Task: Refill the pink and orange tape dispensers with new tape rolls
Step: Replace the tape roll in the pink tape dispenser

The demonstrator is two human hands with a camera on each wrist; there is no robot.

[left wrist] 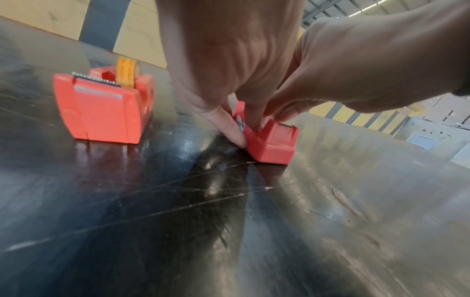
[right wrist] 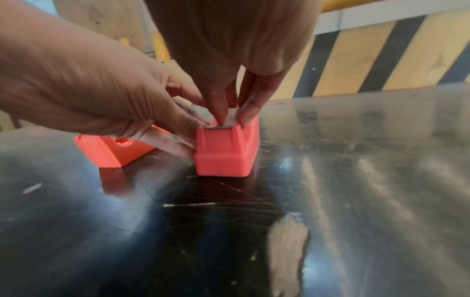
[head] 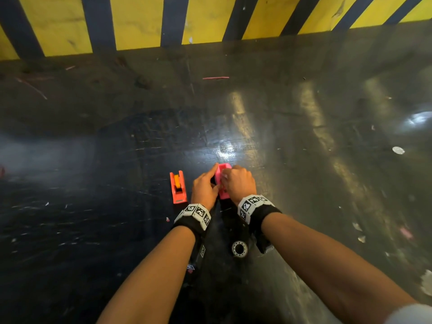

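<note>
The pink dispenser (head: 224, 194) stands on the dark table between my two hands. My left hand (head: 216, 184) holds it by its left side, thumb (left wrist: 232, 128) down against the wall and fingers (right wrist: 175, 144) along it. My right hand (right wrist: 234, 120) pinches a white tape end (right wrist: 232, 115) just above the metal cutter (right wrist: 220, 127). The roll inside the pink dispenser is hidden by my hands. The orange dispenser (head: 178, 188) lies a little to the left, apart from my hands, with an orange tape roll (left wrist: 125, 72) seated in it.
A clear ring-shaped tape roll (head: 239, 248) lies on the table under my right wrist. Paper scraps (head: 398, 150) dot the right side. A thin pink strip (head: 215, 78) lies farther back. A yellow and black striped wall (head: 140, 22) closes the far edge.
</note>
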